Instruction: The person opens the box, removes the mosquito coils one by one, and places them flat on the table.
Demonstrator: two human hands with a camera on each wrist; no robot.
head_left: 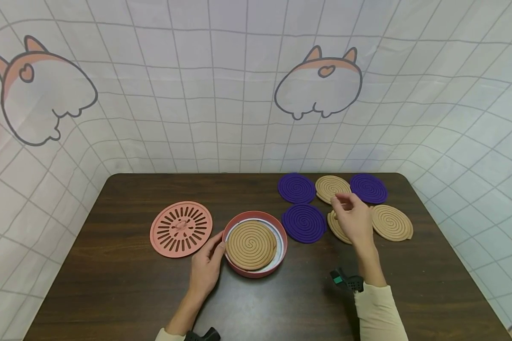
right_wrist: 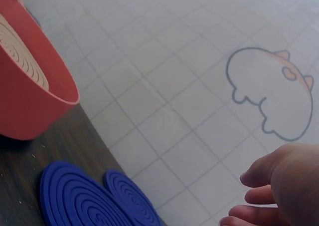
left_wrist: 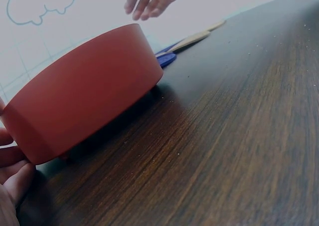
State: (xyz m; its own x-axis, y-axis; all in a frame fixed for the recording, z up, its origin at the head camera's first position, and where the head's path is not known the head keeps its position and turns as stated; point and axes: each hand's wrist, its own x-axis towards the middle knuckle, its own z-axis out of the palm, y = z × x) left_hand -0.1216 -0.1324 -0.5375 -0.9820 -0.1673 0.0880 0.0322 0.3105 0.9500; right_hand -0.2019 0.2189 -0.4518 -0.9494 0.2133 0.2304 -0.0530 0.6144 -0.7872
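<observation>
My left hand point(head_left: 206, 267) grips the left side of a round red mosquito coil box point(head_left: 283, 239), with thumb and fingers against its wall. Inside the box lies a tan mosquito coil point(head_left: 250, 245), off to the left, over a pale lining. Above the tan coils at the right hovers my right hand point(head_left: 355, 220), its fingers loosely bent and nothing between them. It partly hides the near tan coil point(head_left: 336, 228). In the right wrist view, that hand point(right_wrist: 284, 191) is apart from the purple coils point(right_wrist: 82, 201).
A pink slotted lid point(head_left: 181, 229) lies left of the box. Purple coils point(head_left: 304, 223) and tan coils point(head_left: 392, 222) lie flat in two rows on the right of the dark wooden table point(head_left: 123, 284). A tiled-pattern sheet point(head_left: 239, 94) stands behind and at both sides.
</observation>
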